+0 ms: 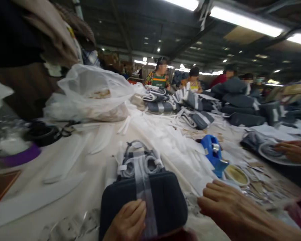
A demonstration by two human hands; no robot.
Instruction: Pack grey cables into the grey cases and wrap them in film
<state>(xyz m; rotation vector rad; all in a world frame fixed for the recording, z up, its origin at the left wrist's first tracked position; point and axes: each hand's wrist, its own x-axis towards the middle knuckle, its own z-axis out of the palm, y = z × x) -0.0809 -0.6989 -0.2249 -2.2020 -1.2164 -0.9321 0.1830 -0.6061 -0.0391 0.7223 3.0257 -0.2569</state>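
Observation:
A dark grey bag [165, 197] lies on the table near me, its wrapped handles [140, 164] pointing away. A strip of clear tape [145, 194] runs lengthwise over it. My left hand [127, 221] presses on the bag's near end, thumb and fingers closed on the tape's end. My right hand [228, 207] lies on the table right of the bag, fingers curled, nothing visible in it. A blue tape dispenser [213, 154] and a tape roll [237, 174] sit just beyond my right hand.
White paper strips [170, 137] cover the table's middle. A clear plastic sack [95, 93] stands at the back left, with scissors [65, 130] and a purple-rimmed object [20, 155] nearby. Stacked dark bags [240, 103] lie at the back right. Another person's hand [293, 152] rests at the right edge.

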